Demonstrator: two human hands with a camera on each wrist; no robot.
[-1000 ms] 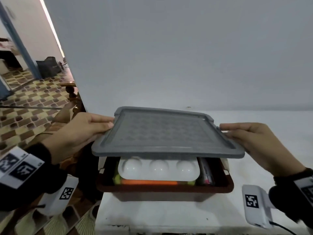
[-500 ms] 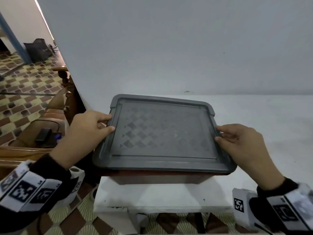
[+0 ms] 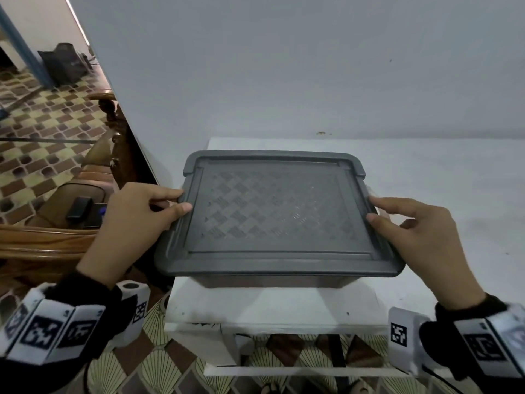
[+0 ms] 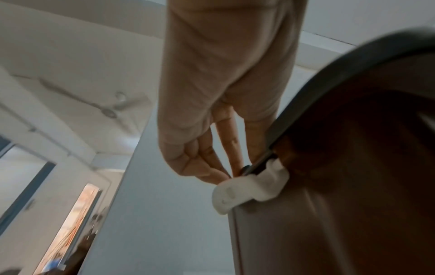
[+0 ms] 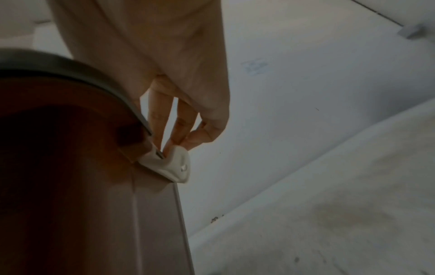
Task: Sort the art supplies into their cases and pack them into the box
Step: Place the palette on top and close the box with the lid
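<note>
A grey lid (image 3: 272, 211) with a checkered pattern lies flat on the brown box (image 3: 272, 281) and hides its contents. My left hand (image 3: 176, 207) holds the lid's left edge, thumb on top. In the left wrist view its fingertips reach down to a white latch (image 4: 249, 191) on the box wall (image 4: 341, 204). My right hand (image 3: 377, 211) holds the right edge the same way, and its fingers touch the other white latch (image 5: 172, 165), which stands out from the box side (image 5: 70, 186).
The box stands on a small white table (image 3: 270, 311) against a grey wall. A white surface (image 3: 454, 180) stretches to the right. At the left, wooden furniture (image 3: 42, 243) carries a black device (image 3: 79, 207), above a tiled floor.
The lid has come down from a raised tilt onto the box and now covers the palette and supplies. Both hands have stayed on its side edges, and the fingers have slid down to the latches.
</note>
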